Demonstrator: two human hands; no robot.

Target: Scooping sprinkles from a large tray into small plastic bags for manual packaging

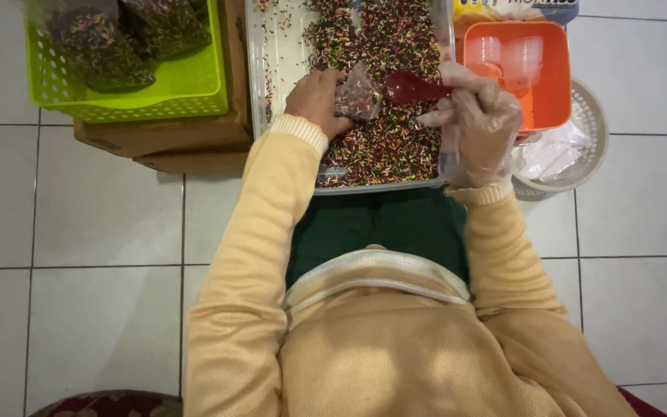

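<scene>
**Sprinkles spooned into a small bag over a clear tray**

The left hand (314, 99) pinches a small clear plastic bag (358, 94), fingers closed on its edge, over a clear tray (265, 69) heaped with multicoloured sprinkles (384, 147). The right hand (476, 123), in a thin transparent glove, is clamped on the handle of a red spoon (411, 87) whose bowl sits at the bag's mouth; whether the spoon is loaded is hard to tell. To the left, a green basket (194, 89) holds filled bags of sprinkles (102, 46). To the right, an orange tub (550, 85) holds clear little cups (507, 54), beside a round white basket (592, 116).
</scene>
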